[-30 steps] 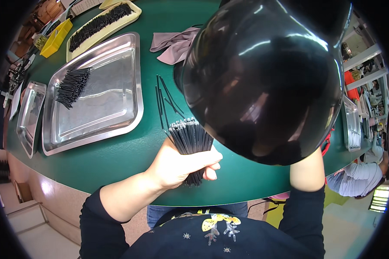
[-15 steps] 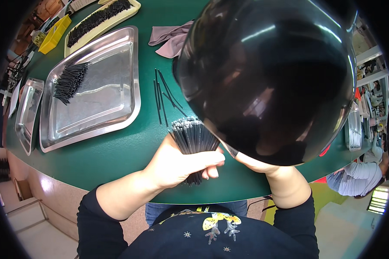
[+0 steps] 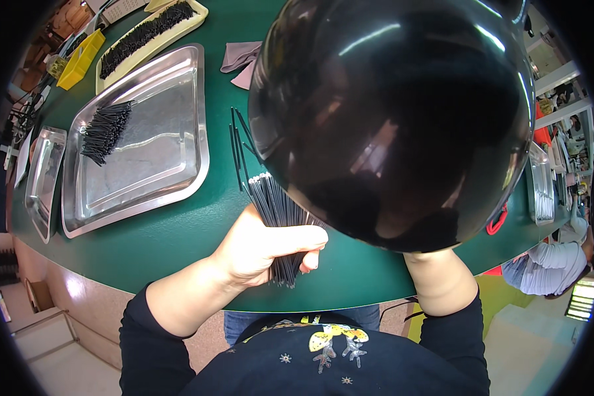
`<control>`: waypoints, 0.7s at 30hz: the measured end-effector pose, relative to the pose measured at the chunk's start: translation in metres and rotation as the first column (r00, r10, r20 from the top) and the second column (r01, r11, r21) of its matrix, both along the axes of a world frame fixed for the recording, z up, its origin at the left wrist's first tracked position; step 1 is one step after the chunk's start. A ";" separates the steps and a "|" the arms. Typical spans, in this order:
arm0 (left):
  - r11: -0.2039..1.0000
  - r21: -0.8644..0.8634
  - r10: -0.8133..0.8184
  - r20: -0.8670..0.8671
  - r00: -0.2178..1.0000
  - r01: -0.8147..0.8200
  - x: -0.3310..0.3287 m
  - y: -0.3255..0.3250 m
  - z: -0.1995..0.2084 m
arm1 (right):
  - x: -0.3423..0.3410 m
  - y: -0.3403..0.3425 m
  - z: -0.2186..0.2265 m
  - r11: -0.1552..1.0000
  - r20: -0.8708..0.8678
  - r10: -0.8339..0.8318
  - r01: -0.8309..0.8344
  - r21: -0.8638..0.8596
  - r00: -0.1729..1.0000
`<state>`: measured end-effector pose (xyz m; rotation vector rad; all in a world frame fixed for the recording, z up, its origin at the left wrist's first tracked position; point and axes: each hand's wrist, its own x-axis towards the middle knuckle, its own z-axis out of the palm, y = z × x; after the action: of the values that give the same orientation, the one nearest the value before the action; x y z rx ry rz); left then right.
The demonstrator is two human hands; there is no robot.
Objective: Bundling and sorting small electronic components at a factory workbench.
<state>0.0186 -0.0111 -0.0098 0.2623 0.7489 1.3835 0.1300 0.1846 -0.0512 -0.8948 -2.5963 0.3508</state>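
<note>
Head view: gripping black rod bundle in curled left hand over green desk, running long axis roughly fore-aft, tipping slightly left, lying left of right hand hidden beneath glossy black dome, with grip there untellable.

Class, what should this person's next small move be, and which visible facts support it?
Perhaps the right hand, hidden behind the black dome, should draw in one loose black rod: several lie on the green table just beyond the black bundle, which the left hand holds.
</note>
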 end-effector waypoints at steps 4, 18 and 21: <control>0.999 -0.030 -0.024 0.018 1.000 0.024 -0.001 0.000 -0.006 | -0.003 -0.007 0.000 0.998 -0.065 0.032 -0.036 -0.055 0.997; 0.986 -0.023 -0.159 0.140 0.977 0.164 -0.006 -0.002 -0.005 | -0.001 -0.016 0.006 0.959 -0.295 0.122 -0.189 -0.210 0.948; 0.985 -0.089 -0.126 0.219 0.968 0.148 -0.005 -0.002 -0.005 | -0.002 -0.026 0.006 0.946 -0.343 0.131 -0.221 -0.238 0.930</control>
<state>0.0133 -0.0133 -0.0148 0.0794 0.6109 1.2150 0.1277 0.1589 -0.0447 -0.6196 -2.3578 0.8500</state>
